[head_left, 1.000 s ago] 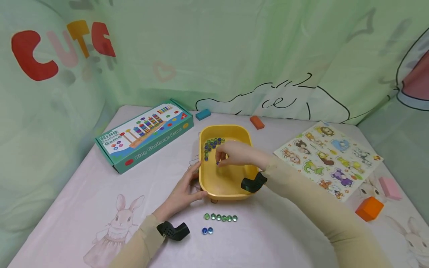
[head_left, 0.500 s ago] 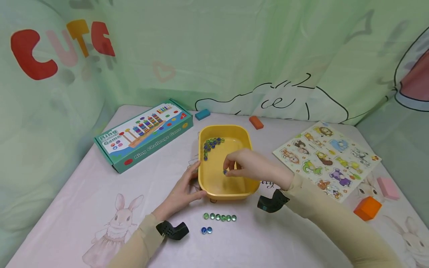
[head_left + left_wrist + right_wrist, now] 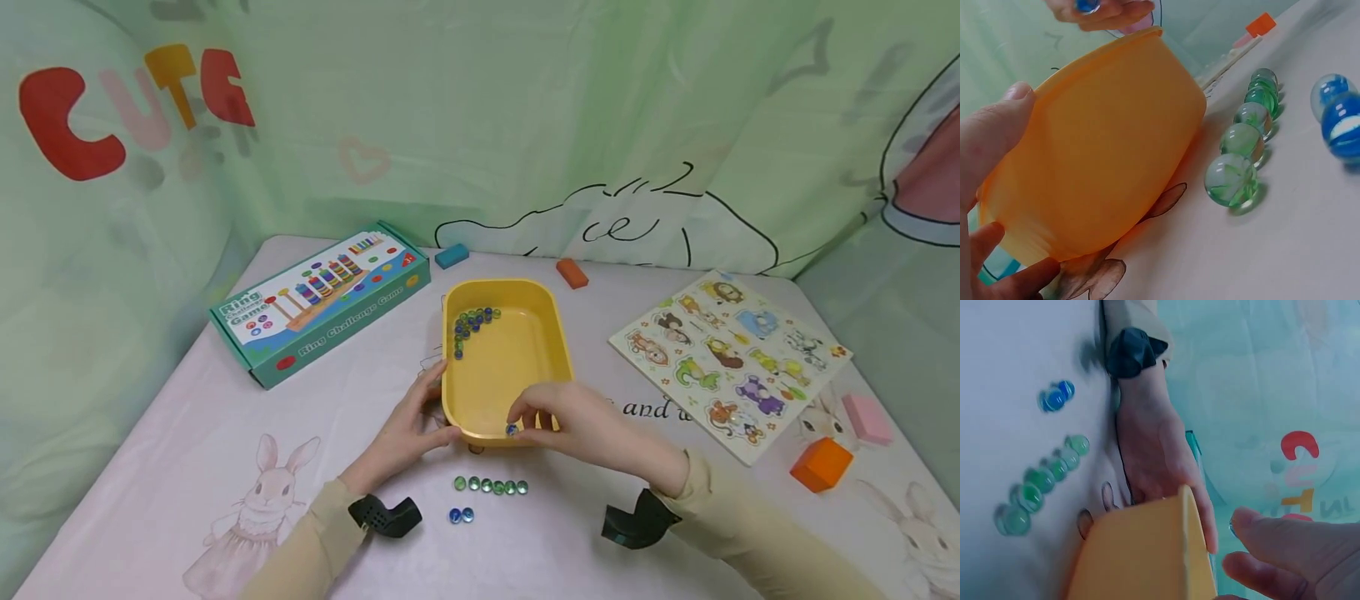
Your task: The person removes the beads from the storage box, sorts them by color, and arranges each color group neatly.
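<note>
A small blue glass marble (image 3: pixel 512 430) is pinched between the fingertips of the right hand (image 3: pixel 585 425), held just above the near rim of the yellow plastic tub (image 3: pixel 551 346). The tub's near left corner is gripped by the left hand (image 3: pixel 408 433), thumb on the rim. On the pink tablecloth (image 3: pixel 225 417) just below the pinch, toward the person, a row of green marbles (image 3: pixel 491 486) runs left to right, with two blue marbles (image 3: pixel 461 516) nearer the left wrist. More marbles (image 3: pixel 472 323) are gathered in the tub's far left corner.

Both arms wore long beige sleeves (image 3: pixel 757 533), and a small black angular camera mount (image 3: pixel 386 515) sat strapped at each wrist, hands bare of rings.
</note>
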The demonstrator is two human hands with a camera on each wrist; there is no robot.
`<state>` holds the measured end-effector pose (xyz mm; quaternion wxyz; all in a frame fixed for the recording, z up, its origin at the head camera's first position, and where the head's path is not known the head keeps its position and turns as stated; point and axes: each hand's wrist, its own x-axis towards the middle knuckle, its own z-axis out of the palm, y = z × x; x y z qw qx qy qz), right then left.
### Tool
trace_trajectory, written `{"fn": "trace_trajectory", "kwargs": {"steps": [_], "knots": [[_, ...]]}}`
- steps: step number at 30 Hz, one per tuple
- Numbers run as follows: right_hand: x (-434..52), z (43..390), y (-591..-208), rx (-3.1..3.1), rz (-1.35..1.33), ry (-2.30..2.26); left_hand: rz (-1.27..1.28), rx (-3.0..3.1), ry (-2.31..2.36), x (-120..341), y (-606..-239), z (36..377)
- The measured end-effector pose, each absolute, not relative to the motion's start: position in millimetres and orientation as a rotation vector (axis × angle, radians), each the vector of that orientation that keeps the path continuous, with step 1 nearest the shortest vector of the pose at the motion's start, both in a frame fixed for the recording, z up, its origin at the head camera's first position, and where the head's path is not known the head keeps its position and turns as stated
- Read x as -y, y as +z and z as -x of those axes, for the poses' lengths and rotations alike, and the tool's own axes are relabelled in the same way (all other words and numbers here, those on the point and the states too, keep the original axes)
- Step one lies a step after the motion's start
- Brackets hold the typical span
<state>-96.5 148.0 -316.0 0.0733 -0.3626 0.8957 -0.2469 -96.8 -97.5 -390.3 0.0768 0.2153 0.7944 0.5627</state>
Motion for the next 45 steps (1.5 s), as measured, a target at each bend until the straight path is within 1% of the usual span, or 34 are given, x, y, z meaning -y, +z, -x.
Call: {"fn": "trace_trajectory", "kwargs": {"steps": [12, 18, 23, 38, 45], "knots": [[-152.1, 66.1, -343.9, -2.595, 1.208, -0.879, -0.62, -2.385, 1.668, 96.8, -388.8, 95.8], [-142.7, 58.1, -369.8, -2.665, 1.366, -0.784, -0.593, -2.378, 1.667, 97.0, -387.7, 96.2], [-133.0, 53.3, -382.4, -2.76, 1.457, -0.647, -0.609, -2.374, 1.674, 96.9, -387.3, 96.4], [-119.0, 46.9, -384.8, -2.734, 1.308, -0.415, -0.594, -2.369, 1.67, 96.5, -387.5, 96.4], [-117.7, 47.0, -386.7, -2.75, 1.334, -0.399, -0.606, -2.368, 1.679, 96.7, -388.3, 96.6]]}}
